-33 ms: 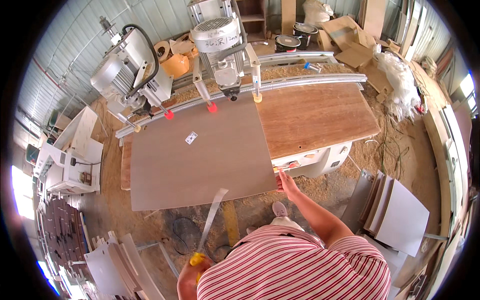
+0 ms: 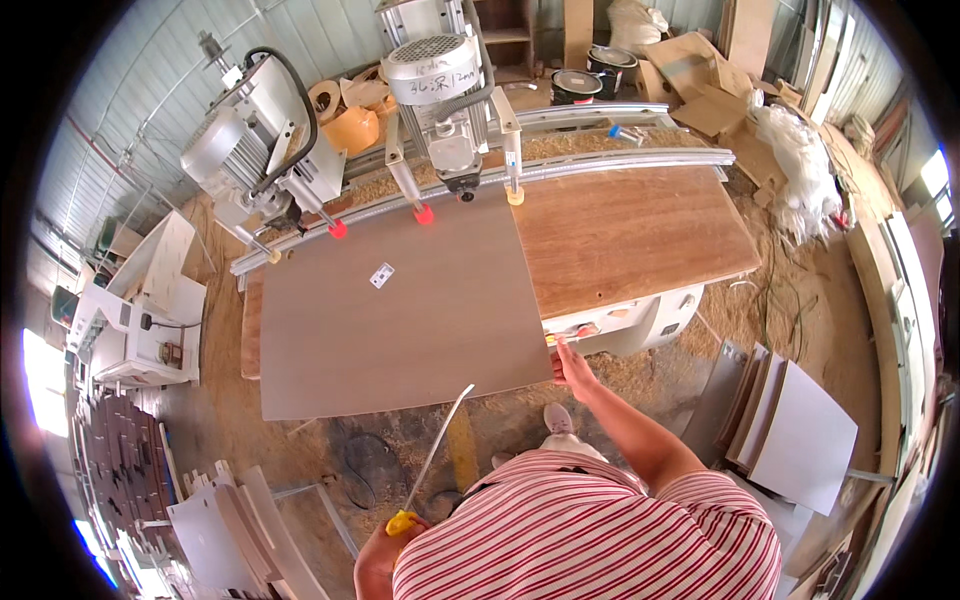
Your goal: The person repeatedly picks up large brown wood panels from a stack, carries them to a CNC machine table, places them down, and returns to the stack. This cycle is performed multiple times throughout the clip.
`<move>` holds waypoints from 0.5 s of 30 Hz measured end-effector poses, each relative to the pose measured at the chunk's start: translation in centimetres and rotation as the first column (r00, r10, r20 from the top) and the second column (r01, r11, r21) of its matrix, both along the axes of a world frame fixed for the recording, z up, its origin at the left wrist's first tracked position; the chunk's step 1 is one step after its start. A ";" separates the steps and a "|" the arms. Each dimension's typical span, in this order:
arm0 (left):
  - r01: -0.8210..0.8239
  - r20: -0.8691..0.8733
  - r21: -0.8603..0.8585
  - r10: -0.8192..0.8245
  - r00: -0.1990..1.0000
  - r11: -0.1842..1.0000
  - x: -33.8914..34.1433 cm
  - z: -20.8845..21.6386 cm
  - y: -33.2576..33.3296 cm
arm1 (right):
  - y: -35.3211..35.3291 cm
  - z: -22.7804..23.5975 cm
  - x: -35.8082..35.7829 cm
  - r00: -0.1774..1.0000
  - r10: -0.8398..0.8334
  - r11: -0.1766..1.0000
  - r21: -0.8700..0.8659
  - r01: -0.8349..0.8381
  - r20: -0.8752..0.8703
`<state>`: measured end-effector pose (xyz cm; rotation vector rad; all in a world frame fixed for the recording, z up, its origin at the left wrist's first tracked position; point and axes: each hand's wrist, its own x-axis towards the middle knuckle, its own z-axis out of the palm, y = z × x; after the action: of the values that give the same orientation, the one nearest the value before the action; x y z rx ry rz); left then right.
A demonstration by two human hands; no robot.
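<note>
My left hand [image 2: 393, 541], low in the picture, is closed around a yellow tape measure [image 2: 401, 522]. Its thin metal blade [image 2: 440, 432] runs out upward and ends just short of the panel's front edge, seen nearly edge-on. A large flat brown-grey panel [image 2: 400, 310] with a small white label [image 2: 382, 276] lies on the drilling machine's wooden table [image 2: 630, 240]. At the panel's front right corner, my right hand [image 2: 574, 370] grips the edge, thumb pointing up; some fingers are hidden. Behind it are coloured controls [image 2: 586, 330] on the machine's white front.
Two drill motors [image 2: 432, 75] and rods with red and yellow pads [image 2: 424, 215] stand over the panel's far edge. Boards lean at right [image 2: 800, 430] and lower left [image 2: 215, 535]. Sawdust and a dark cable [image 2: 360, 470] lie on the floor. Cardboard and plastic pile up at far right.
The tape blade has swung right and twisted from its flat face to nearly edge-on. Its tip no longer overlaps the panel. My left hand has turned slightly; my right hand stays at the corner.
</note>
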<state>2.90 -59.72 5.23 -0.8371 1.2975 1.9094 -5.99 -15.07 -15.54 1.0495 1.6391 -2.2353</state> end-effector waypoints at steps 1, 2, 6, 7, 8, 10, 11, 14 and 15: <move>-0.022 0.015 0.011 0.022 1.000 1.000 -0.1 0.0 0.4 | 0.3 -0.3 -0.2 1.000 0.014 1.000 -0.016 -0.014 -0.008; -0.045 0.032 0.021 0.044 0.999 0.999 -0.1 0.0 0.6 | 0.6 -0.7 -0.4 1.000 0.019 0.999 -0.034 -0.019 -0.012; -0.141 -0.147 -0.122 0.122 0.981 0.983 -0.9 -1.0 -0.4 | 1.4 -1.3 -1.8 0.998 0.049 0.990 -0.133 -0.053 -0.028; -0.091 -0.153 -0.195 0.061 0.986 0.976 -1.0 -1.2 0.1 | 1.5 -0.8 -2.4 0.997 0.071 0.984 -0.160 -0.076 -0.034; -0.128 -0.209 -0.201 0.086 0.974 0.971 -1.3 -1.7 0.5 | 1.5 -0.3 -2.8 0.996 0.087 0.991 -0.100 -0.087 -0.010; -0.230 -0.325 -0.210 0.154 0.933 0.950 -1.7 -3.5 0.9 | 0.5 2.8 -4.1 0.990 0.139 0.990 0.020 -0.140 0.030; -0.259 -0.327 -0.211 0.182 0.927 0.942 -2.9 -4.5 1.1 | 1.1 0.8 -5.0 0.982 0.129 0.987 0.075 -0.140 0.140; -0.465 -0.354 -0.159 0.390 0.850 0.871 -6.2 -10.7 0.3 | 0.5 1.2 -6.3 0.974 0.164 0.956 -0.217 -0.196 -0.156; -0.532 -0.343 -0.096 0.474 0.811 0.841 -7.7 -12.4 0.2 | 0.2 1.6 -6.5 0.985 0.117 0.974 -0.179 -0.139 -0.130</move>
<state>-4.77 -59.55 -7.13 -1.1023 1.5751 2.4424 -12.48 -14.85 -13.92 0.7566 1.4570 -2.3502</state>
